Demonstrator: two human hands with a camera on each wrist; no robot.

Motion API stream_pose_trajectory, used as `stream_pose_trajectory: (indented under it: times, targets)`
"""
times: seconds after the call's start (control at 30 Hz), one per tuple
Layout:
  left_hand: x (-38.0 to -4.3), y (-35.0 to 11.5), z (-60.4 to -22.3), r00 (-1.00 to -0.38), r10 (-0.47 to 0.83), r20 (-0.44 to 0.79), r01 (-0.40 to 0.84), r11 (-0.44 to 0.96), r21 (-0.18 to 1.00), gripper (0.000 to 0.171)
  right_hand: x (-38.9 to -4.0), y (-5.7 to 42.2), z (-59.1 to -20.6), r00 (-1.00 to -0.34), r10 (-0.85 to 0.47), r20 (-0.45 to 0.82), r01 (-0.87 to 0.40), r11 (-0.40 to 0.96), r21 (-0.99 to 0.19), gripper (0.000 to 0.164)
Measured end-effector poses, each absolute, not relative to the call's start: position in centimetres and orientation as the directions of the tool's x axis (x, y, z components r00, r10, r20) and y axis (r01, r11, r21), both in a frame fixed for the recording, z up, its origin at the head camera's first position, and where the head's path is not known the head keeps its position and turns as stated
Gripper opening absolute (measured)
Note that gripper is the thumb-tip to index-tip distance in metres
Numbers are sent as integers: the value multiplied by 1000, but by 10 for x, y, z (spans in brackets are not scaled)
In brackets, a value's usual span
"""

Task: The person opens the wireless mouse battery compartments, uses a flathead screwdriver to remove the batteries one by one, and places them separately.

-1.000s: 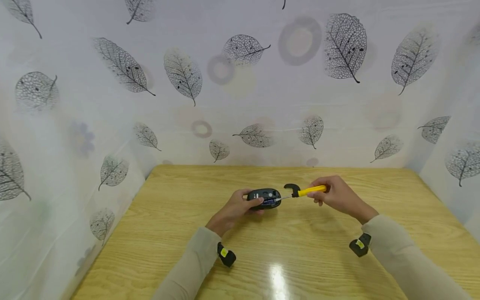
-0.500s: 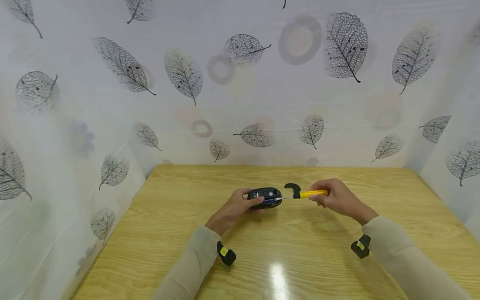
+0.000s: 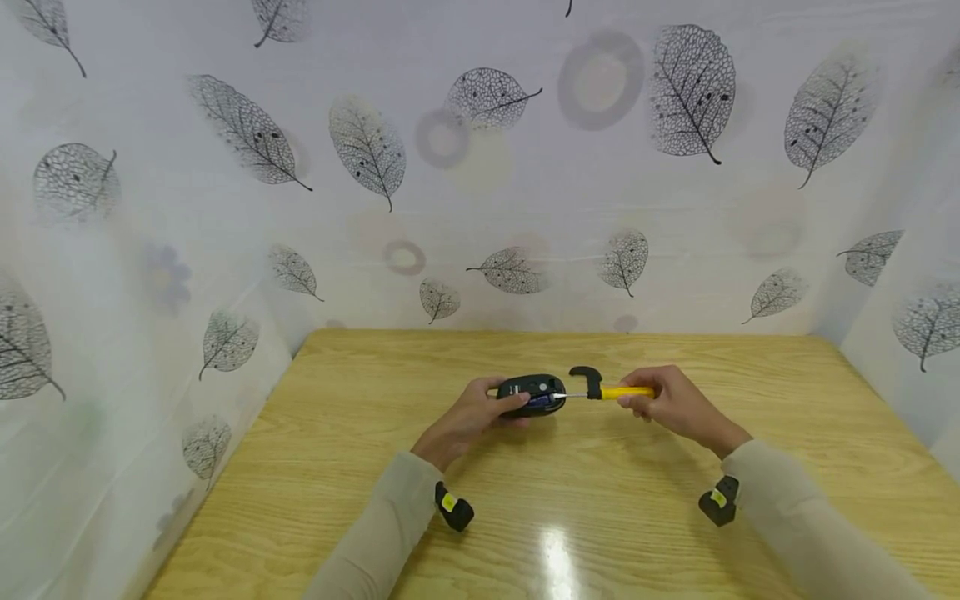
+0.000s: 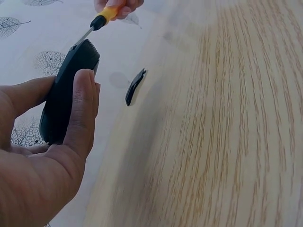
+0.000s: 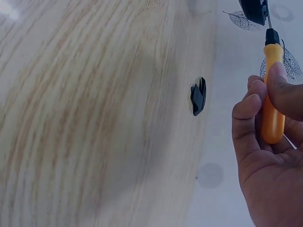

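Observation:
My left hand [image 3: 474, 410] grips a black computer mouse [image 3: 517, 387] with its underside facing up. A dark blue battery [image 3: 542, 401] shows in its uncovered compartment, beside my thumb. My right hand [image 3: 678, 402] pinches the yellow handle of a screwdriver [image 3: 628, 392]. The metal shaft points left, its tip at the compartment's right end. In the left wrist view, the mouse [image 4: 64, 94] is held above the table between thumb and fingers, and the screwdriver [image 4: 109, 13] meets its far end. The right wrist view has the handle [image 5: 272, 123] lying between thumb and curled fingers.
A curved black plastic cover [image 3: 587, 373] lies on the wooden table [image 3: 420, 533], just behind the screwdriver; both wrist views show this cover [image 5: 198, 97] too. Leaf-patterned white curtain [image 3: 480, 192] surrounds the table's back and sides.
My right hand has dropped slightly and the screwdriver handle lies more level than before. The mouse has shifted a little to the right in my left hand's grip; its tip contact stays similar.

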State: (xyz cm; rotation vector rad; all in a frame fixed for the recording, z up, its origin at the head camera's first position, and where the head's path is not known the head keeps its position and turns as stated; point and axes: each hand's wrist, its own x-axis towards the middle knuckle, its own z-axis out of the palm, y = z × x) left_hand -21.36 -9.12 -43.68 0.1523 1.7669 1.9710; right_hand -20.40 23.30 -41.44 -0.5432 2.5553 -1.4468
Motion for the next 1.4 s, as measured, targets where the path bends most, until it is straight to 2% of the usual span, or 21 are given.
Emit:
stream_pose_trajectory:
  times: [1.07, 1.4]
  targets:
    - [-214, -90, -438, -845, 477, -243, -328, -103, 939, 54, -201, 234, -438, -920, -390, 26, -175, 352, -919, 25]
    - [-215, -90, -439, -839, 486, -243, -337, -115, 935, 55, -202, 232, -443, -915, -402, 20, -175, 354, -919, 26]
